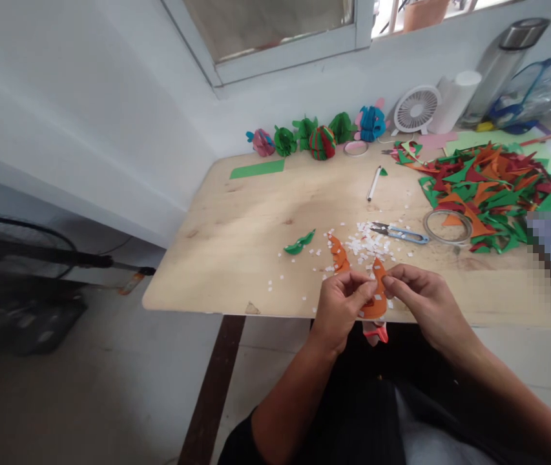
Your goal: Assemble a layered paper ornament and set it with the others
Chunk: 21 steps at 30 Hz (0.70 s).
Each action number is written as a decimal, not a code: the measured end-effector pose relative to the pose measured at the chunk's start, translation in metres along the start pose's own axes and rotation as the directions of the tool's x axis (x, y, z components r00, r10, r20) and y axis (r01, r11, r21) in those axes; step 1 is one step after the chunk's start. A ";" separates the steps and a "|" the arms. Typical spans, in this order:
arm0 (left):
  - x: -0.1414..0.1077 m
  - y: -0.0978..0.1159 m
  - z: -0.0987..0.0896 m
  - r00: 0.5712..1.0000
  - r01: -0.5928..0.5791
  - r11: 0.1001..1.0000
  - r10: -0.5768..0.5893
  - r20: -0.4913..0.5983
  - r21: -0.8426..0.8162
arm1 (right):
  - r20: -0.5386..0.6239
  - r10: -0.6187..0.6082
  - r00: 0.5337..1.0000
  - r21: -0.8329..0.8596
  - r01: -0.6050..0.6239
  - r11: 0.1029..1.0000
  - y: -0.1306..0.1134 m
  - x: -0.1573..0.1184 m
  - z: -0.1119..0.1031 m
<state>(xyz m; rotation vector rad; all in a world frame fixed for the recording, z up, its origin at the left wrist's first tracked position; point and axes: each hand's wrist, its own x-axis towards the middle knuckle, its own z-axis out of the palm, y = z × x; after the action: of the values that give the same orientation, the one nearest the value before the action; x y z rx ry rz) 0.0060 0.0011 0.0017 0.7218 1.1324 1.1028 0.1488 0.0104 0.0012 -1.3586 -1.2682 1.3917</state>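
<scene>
Head view: left fingers (360,294) grip orange paper (378,307), right fingers (396,287) pinched at its edge; bottle (495,81) contents unclear.

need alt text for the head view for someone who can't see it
At a wooden table, a left hand holds an orange piece bearing white squares; the right hand pinches at its edge. Beyond lie scattered white bits and blue-handled snips; colourful cutouts heap at right, small colourful figures stand near the wall.
</scene>
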 end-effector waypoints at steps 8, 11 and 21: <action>0.008 0.005 0.009 0.995 -0.047 0.995 0.039 -0.091 -0.090 | 0.068 -0.051 0.996 -0.125 0.059 0.990 0.006 -0.003 0.000; 0.013 0.001 0.011 0.994 -0.030 0.986 0.011 -0.109 -0.165 | 0.072 -0.068 0.995 -0.184 0.080 0.980 0.005 -0.004 0.001; 0.005 -0.004 -0.004 0.961 -0.225 0.970 0.237 -0.145 0.093 | -0.009 0.010 1.000 -0.005 -0.010 1.000 0.006 0.000 0.001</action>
<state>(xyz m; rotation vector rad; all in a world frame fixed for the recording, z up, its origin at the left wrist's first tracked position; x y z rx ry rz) 0.0037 0.0040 -0.0043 0.8555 1.2502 1.3372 0.1480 0.0092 -0.0048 -1.3742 -1.2614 1.3887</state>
